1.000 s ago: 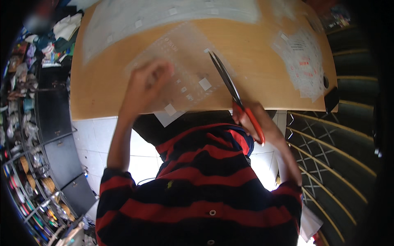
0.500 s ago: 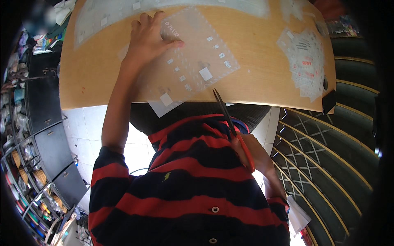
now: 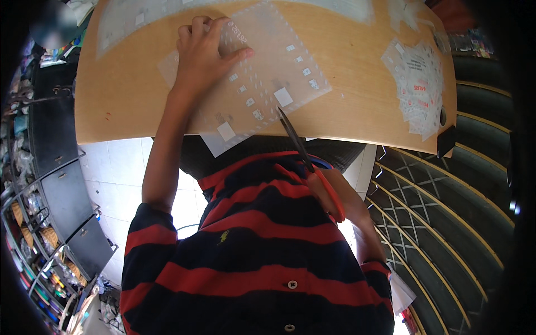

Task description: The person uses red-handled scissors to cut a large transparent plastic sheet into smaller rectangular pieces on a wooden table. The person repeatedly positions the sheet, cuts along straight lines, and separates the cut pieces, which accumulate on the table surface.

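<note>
A clear plastic sheet point(image 3: 262, 78) dotted with small white squares lies flat on the wooden table point(image 3: 357, 95), its lower corner overhanging the table's near edge toward the person's chest. The left hand point(image 3: 204, 53) rests on the upper left part of this sheet, palm down, fingers curled at the sheet's top edge and thumb stretched out to the right across it, pressing it to the wood rather than gripping it. At the sheet's lower right edge, the dark blades of a pair of scissors point(image 3: 298, 142) point up and to the left, the tips just reaching the sheet near a larger white square; the blades look nearly closed. The right hand point(image 3: 332, 192) is below the sheet, off the table's near edge and against the striped shirt point(image 3: 251, 240), its fingers closed through the red handles of the scissors. Right of the sheet, well apart from it, a pile of small clear packets point(image 3: 419, 84) lies near the table's right end. Beyond the sheet, along the table's far edge, lies another pale sheet point(image 3: 139, 14).
</note>
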